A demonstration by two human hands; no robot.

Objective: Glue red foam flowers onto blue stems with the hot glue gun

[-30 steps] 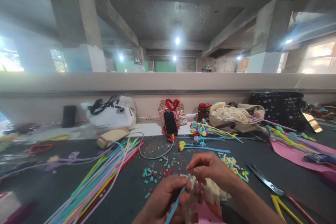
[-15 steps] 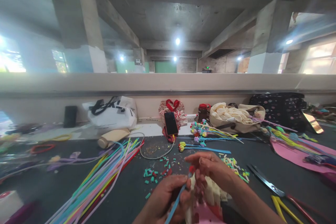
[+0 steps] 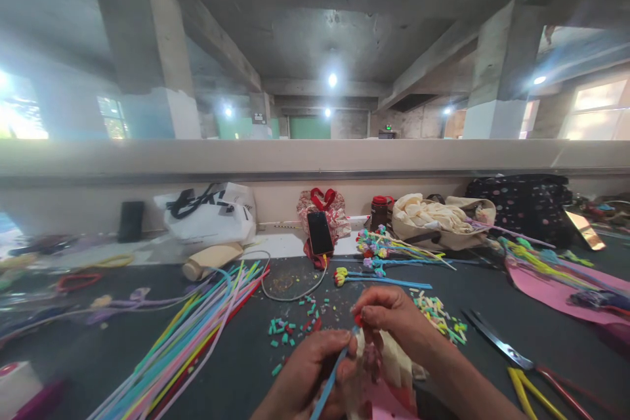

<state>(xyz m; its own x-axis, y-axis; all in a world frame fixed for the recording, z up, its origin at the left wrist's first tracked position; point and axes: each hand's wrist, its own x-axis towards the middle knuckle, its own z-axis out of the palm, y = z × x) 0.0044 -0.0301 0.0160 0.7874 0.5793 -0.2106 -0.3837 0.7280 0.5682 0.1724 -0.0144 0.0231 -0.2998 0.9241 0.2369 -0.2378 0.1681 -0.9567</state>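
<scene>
Desk: it ran dark in front of and below the phone (image 3: 319, 233), its surface (image 3: 246, 341) bare in places.
Stem bundle: many-coloured fuzzy stems (image 3: 187, 335) lay loosely together, left of the phone.
Left hand: nearer the wearer than the phone, it (image 3: 315, 367) was closed round a blue stem (image 3: 327, 388).
Right hand: right of and nearer than the phone, it (image 3: 401, 318) pinched a red piece (image 3: 357, 319) at the stem's upper end.
Scissors: they (image 3: 512, 351) lay open, far right of the phone.
Blue stem: it slanted upward, nearer than the phone; a firm grip just below its tip seemed best against wobble.
Red piece: at that tip; light, square pressure seemed wise, to avoid crushing it. Its exact fit could not be told.
</scene>
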